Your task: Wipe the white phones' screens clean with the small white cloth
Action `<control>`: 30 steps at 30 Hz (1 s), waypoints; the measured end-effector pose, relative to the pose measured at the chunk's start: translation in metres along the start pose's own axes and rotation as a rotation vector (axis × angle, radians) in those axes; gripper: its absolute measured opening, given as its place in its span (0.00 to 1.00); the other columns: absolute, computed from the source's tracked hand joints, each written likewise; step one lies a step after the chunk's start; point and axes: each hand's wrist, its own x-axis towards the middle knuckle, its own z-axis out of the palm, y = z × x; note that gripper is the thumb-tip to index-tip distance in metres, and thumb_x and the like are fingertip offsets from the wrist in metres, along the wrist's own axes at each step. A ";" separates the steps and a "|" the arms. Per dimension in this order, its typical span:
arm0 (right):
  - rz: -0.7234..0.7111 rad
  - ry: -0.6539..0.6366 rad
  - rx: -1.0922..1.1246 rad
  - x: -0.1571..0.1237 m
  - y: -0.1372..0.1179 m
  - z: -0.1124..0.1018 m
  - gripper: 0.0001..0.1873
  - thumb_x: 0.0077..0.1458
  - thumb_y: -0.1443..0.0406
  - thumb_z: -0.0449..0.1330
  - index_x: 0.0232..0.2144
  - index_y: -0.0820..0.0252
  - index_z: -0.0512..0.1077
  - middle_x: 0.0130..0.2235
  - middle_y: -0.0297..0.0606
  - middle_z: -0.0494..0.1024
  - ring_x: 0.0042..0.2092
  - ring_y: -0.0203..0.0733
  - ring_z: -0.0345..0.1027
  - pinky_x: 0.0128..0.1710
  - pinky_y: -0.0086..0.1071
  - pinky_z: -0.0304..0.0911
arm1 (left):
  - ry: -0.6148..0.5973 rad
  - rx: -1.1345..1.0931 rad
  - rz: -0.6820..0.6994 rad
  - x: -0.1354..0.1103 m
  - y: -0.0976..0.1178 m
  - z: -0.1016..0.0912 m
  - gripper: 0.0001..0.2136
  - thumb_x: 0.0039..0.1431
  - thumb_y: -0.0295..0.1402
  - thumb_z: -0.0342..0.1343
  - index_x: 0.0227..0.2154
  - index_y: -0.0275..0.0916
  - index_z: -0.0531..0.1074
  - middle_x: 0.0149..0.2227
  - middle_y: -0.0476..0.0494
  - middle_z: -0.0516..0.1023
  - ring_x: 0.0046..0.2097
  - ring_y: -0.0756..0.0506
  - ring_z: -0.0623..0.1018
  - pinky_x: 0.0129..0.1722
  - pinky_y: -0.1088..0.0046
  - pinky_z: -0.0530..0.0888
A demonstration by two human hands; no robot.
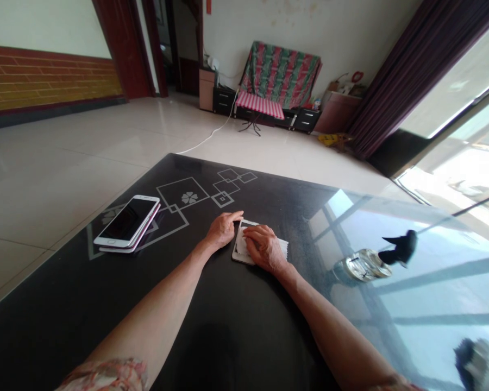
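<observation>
A small white phone (240, 251) lies flat on the black glass table (212, 326) with a white cloth (284, 248) over it. My right hand (264, 247) presses down on the cloth with curled fingers, covering most of the phone. My left hand (223, 228) rests beside the phone's far left corner, forefinger stretched out and touching its edge, the other fingers curled under. Two phones (127, 224) lie stacked to the left, screens up.
A glass ashtray (367, 264) sits to the right with a dark object (399, 247) beside it. Another dark item (478, 361) lies at the table's near right corner. Tiled floor, a covered sofa (279, 81) and curtains stand beyond.
</observation>
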 end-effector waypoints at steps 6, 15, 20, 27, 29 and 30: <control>0.010 -0.066 -0.082 0.003 0.007 0.000 0.16 0.60 0.67 0.51 0.49 0.57 0.71 0.54 0.43 0.71 0.53 0.47 0.63 0.56 0.46 0.58 | 0.010 0.002 -0.013 0.000 0.000 -0.001 0.26 0.51 0.17 0.43 0.53 0.36 0.69 0.45 0.49 0.80 0.52 0.48 0.74 0.56 0.71 0.68; -0.018 -0.081 0.013 -0.001 -0.010 -0.002 0.10 0.52 0.69 0.56 0.38 0.58 0.73 0.45 0.41 0.75 0.47 0.46 0.67 0.51 0.44 0.60 | 0.014 -0.006 -0.038 0.000 0.001 -0.002 0.26 0.52 0.18 0.43 0.53 0.39 0.69 0.43 0.51 0.81 0.50 0.49 0.75 0.55 0.71 0.69; -0.036 -0.106 0.030 -0.003 -0.027 -0.002 0.04 0.53 0.67 0.56 0.31 0.57 0.72 0.40 0.40 0.76 0.41 0.44 0.67 0.46 0.40 0.61 | 0.014 0.002 -0.046 0.001 0.002 -0.002 0.26 0.52 0.17 0.43 0.53 0.39 0.70 0.43 0.51 0.81 0.51 0.48 0.75 0.55 0.70 0.69; 0.030 -0.048 -0.124 -0.004 -0.016 -0.004 0.04 0.50 0.70 0.56 0.25 0.58 0.68 0.31 0.38 0.72 0.35 0.41 0.64 0.40 0.36 0.59 | 0.017 -0.005 -0.028 0.001 0.000 -0.001 0.26 0.52 0.17 0.43 0.52 0.38 0.70 0.43 0.50 0.81 0.51 0.49 0.75 0.55 0.71 0.69; 0.081 0.001 -0.201 -0.004 -0.009 -0.005 0.05 0.48 0.70 0.56 0.22 0.58 0.67 0.29 0.38 0.71 0.33 0.41 0.63 0.38 0.36 0.58 | 0.022 -0.004 -0.023 0.001 0.000 -0.001 0.26 0.52 0.17 0.43 0.52 0.38 0.70 0.43 0.50 0.81 0.51 0.49 0.75 0.56 0.71 0.69; 0.102 0.020 -0.231 -0.004 -0.006 -0.006 0.06 0.48 0.71 0.56 0.22 0.58 0.66 0.28 0.38 0.70 0.33 0.41 0.62 0.37 0.36 0.58 | 0.023 -0.002 -0.023 0.001 0.000 -0.001 0.26 0.52 0.17 0.43 0.52 0.38 0.70 0.43 0.50 0.81 0.51 0.49 0.75 0.56 0.71 0.69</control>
